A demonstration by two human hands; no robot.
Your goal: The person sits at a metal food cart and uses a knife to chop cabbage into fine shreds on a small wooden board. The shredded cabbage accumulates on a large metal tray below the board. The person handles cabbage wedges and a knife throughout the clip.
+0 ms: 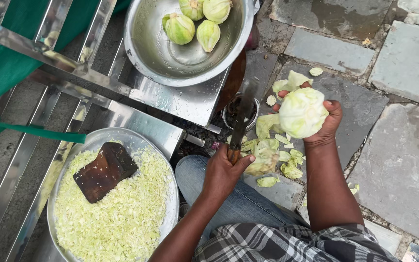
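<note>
A pale green cabbage (302, 112) is gripped by the fingers of the right hand (322, 121) and held above the stone floor (408, 155), over a heap of torn outer leaves (270, 155). A knife (241, 123) is clenched in the left hand (223, 172), blade pointing away. Shredded cabbage (122, 213) and a dark wooden board (104, 171) are seen on a round tray (136, 138); whole cabbages (195, 22) lie in a steel bowl (170, 63).

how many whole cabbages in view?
5. Four sit in the steel bowl: at. One cabbage is in the right hand. Others may lie beyond the top edge.
</note>
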